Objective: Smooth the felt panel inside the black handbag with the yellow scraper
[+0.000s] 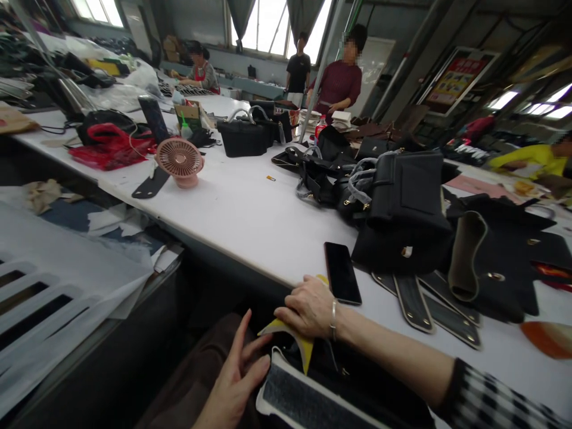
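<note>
Low at the table's front edge, my right hand (308,307) is closed around a yellow piece of cloth or sheet (305,351), which hangs out beneath the fingers. Under it lies a black bag (357,375) with a pale-edged dark panel (308,396) on my lap side. My left hand (236,375) has its fingers apart, the index finger stretched upward. Its thumb rests by the panel's pale edge, and another fingertip comes close to the yellow piece. The bag's lower part is out of frame.
A phone (342,273) lies just beyond my right hand. Black bags (402,208) and straps (413,304) are piled to the right. A pink fan (181,159) and a handled black bag (245,136) stand farther off. Several people work behind. White sheeting (67,256) lies at left.
</note>
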### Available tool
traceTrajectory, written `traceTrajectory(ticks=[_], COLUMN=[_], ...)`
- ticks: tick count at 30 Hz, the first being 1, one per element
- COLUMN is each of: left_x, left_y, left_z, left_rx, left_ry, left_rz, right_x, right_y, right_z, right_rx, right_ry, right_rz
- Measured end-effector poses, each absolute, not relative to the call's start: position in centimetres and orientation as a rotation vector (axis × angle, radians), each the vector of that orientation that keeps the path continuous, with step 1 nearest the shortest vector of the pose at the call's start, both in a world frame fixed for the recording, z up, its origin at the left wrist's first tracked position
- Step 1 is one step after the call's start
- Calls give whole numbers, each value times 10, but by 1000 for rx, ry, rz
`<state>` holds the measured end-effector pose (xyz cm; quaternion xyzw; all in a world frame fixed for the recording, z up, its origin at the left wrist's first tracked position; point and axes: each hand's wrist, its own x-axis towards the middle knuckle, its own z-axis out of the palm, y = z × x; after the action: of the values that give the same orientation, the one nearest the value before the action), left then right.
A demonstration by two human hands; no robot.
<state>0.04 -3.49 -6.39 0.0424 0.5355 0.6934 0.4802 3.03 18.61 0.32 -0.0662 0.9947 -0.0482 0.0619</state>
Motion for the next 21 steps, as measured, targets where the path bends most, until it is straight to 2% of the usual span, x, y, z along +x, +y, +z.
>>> traceTrajectory(ticks=[5, 9, 13, 21], left_x=[4, 4, 0, -4], left_y=[-33, -38, -42, -38], left_z=[-63, -73, -70, -48], left_rx=[154, 300, 482, 746], left_ry=[1334, 1619, 1791, 1864], left_rz=[1753, 1678, 1450, 1262], right_x=[-8, -17, -17, -16], right_y=[178, 175, 173, 172], right_z=[-5, -15, -21, -16], right_rx=[-764, -994, -1079, -1086], right_ry=[3005, 3015, 2985, 2934], right_rz=[-128, -214, -242, -252])
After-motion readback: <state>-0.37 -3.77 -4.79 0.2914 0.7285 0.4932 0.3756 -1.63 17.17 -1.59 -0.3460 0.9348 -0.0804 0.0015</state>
